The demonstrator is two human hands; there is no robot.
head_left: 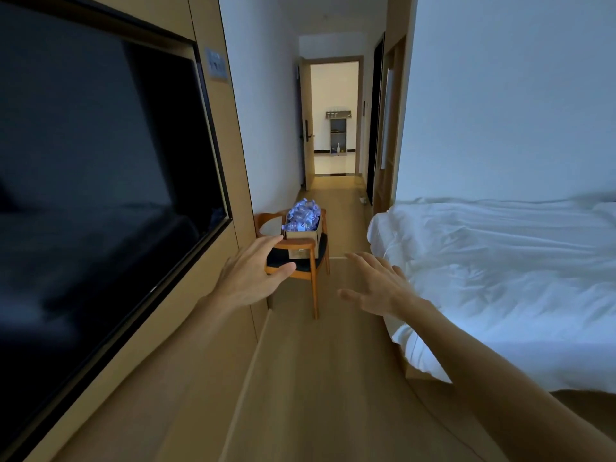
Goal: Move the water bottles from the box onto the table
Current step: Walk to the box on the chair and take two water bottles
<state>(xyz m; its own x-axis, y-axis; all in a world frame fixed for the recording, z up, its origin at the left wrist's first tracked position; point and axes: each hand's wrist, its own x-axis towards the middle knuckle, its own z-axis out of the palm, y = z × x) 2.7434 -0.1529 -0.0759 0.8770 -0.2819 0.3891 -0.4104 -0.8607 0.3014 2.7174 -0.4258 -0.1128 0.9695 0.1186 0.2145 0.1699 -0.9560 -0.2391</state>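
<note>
Fingers (263, 243) of both hands spread wide, empty — approach step, box (301, 233) of bottles (304, 213) well ahead on chair (300, 261); next: close in, grip one bottle.

A large black wall-mounted television (100, 181) faces a white-sheeted bed (500, 278); a wooden armchair with dark seat (306, 265) stands between.
</note>
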